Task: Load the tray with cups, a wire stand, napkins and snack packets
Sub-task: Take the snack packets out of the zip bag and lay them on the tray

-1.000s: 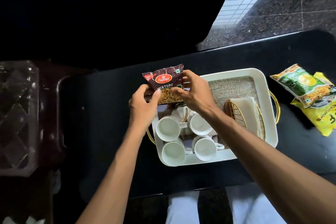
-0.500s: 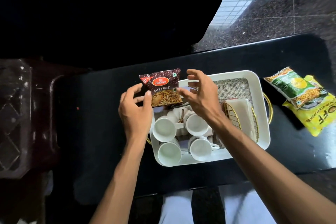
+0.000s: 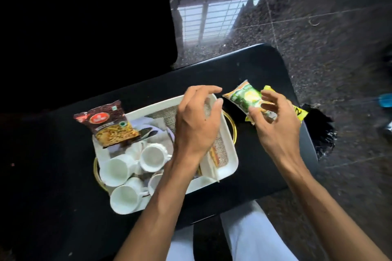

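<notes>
A white tray [image 3: 231, 155] with gold handles stands on the black table [image 3: 250, 65]. Several white cups [image 3: 117, 170] fill its near left part. A maroon snack packet [image 3: 106, 123] leans at its far left corner. The gold wire stand with napkins [image 3: 214, 156] is mostly hidden under my left arm. My left hand [image 3: 195, 125] hovers over the tray's right half, fingers curled apart, empty. My right hand [image 3: 275, 125] is spread over a green snack packet [image 3: 244, 98], which lies on a yellow packet [image 3: 301, 112] right of the tray. Thumb and fingertips touch the green packet.
A crumpled black plastic bag [image 3: 322, 131] hangs off the table's right end. Dark speckled floor lies beyond the table edge. My white-clad knees show below the table's near edge. The left side of the view is in deep shadow.
Both hands have let go of the maroon packet, which now rests at the tray's far left corner. Both hands moved right; my right hand reached the green packet. The camera swung right.
</notes>
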`<state>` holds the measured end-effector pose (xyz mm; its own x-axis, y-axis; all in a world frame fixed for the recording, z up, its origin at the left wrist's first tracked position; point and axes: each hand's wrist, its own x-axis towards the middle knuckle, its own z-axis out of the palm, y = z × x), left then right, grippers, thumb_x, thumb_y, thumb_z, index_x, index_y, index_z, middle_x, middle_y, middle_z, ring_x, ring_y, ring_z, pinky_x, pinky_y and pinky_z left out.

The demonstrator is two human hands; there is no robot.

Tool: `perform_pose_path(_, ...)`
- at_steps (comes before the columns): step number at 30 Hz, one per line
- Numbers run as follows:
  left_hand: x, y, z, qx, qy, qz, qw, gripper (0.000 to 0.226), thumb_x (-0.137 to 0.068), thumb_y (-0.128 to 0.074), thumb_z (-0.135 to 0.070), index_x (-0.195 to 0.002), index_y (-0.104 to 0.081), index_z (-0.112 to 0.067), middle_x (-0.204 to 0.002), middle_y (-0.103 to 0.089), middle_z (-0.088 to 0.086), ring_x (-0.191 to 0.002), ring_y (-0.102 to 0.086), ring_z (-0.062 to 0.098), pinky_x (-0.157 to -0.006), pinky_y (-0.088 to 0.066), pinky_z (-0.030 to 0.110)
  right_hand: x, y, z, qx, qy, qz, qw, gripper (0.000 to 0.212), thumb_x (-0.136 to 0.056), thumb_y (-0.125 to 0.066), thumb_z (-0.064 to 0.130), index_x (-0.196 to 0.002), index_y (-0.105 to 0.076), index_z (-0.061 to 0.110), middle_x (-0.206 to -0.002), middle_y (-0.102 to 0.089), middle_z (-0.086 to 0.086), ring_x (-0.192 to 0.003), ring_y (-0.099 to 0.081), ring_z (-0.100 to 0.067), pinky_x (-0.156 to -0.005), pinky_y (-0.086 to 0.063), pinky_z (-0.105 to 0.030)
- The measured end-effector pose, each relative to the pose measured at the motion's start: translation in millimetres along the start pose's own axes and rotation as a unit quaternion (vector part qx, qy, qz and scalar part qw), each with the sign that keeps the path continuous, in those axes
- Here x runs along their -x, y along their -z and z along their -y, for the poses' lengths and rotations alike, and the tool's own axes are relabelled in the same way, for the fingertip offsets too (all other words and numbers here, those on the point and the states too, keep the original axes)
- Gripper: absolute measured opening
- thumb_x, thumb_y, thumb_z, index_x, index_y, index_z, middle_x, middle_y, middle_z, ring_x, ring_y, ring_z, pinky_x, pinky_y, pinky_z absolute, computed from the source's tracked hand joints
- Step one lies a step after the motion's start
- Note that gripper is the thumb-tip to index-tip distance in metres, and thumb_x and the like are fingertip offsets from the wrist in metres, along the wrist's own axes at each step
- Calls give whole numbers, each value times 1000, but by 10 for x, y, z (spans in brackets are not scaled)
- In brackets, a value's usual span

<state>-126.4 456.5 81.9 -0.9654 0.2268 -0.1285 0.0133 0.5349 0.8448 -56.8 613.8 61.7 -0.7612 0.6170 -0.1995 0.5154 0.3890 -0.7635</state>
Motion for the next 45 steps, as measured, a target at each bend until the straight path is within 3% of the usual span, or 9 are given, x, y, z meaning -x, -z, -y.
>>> perform_pose_path(2, -21, -311, -121, 8, 26, 33, 999, 20, -94, -66, -16, -113, -73, -16, -112, -68, 1, -95, -67, 14, -86, -57, 38, -91, 134, -178, -3, -20, -16, 1000, 40, -87, -73, 19, -125, -62, 20, -118, -60, 5, -107, -63, -13, -85, -49, -7)
perform_pose_path(6, -37, -830, -224, 2, 189, 79, 979, 30, -96, -63, -31, -123, -66, -19, -120, -67, 1, -102, -65, 14, -94, -54, 38, -260, 266, -443, 18, -32, -29, 999, 40, -84, -76, 26, -122, -63, 26, -114, -55, 9, -108, -61, -13, -96, -54, -39)
perform_pose_path(9, -74, -1109, -193, -21, 266, 83, 960, 40, -97, -59, -43, -131, -58, -21, -126, -63, 2, -115, -51, 18, -90, -41, 33, -393, 291, -583, 32, -47, 5, 998, 45, -84, -75, 33, -126, -62, 25, -118, -52, 8, -112, -58, -13, -96, -53, -41)
perform_pose_path(14, -120, -1365, -104, -20, 309, 53, 949, 37, -97, -56, -44, -127, -54, -24, -121, -64, -1, -107, -41, 14, -82, -27, 29, -564, 281, -714, 25, -56, 64, 996, 44, -87, -75, 32, -127, -62, 22, -118, -59, 3, -91, -60, -5, -85, -57, -25)
perform_pose_path(21, -115, -1503, -18, -15, 322, 22, 946, 37, -95, -61, -40, -129, -53, -27, -102, -63, -13, -104, -43, 11, -63, -19, 22, -650, 229, -779, 29, -56, 99, 993, 36, -87, -74, 30, -121, -66, 21, -108, -61, 3, -88, -64, -13, -87, -56, -36)
perform_pose_path(30, -103, -1441, -51, 20, 284, 0, 959, 42, -89, -76, -25, -126, -57, -23, -95, -62, -12, -69, -59, -11, -51, -44, 3, -678, 146, -678, -109, -109, 129, 980, 29, -81, -83, 24, -105, -67, 21, -112, -68, -11, -93, -73, -21, -77, -64, -43)
perform_pose_path(38, -40, -974, -151, 34, 262, -14, 964, 51, -87, -79, -32, -131, -55, -24, -113, -68, -5, -82, -66, -6, -67, -54, 11, -714, 151, -270, -97, 5, 142, 985, 25, -80, -82, 15, -100, -70, 21, -106, -67, -2, -90, -72, -13, -76, -62, -26)
perform_pose_path(42, -146, -412, -156, -149, 97, -37, 983, 72, -82, -80, -41, -145, -48, -25, -138, -54, -1, -114, -54, 3, -89, -44, 17, -753, 203, 96, -73, 129, 196, 969, 27, -79, -82, 13, -104, -70, 17, -105, -65, -2, -90, -69, -13, -80, -61, -28)
perform_pose_path(45, -311, 88, -116, -188, -36, 59, 980, 89, -79, -84, -38, -154, -39, -22, -150, -48, 3, -132, -41, 4, -107, -26, 5, -774, 179, 405, -42, 244, 243, 938, 35, -80, -79, 8, -112, -67, 10, -110, -64, -2, -95, -67, -14, -81, -60, -35)
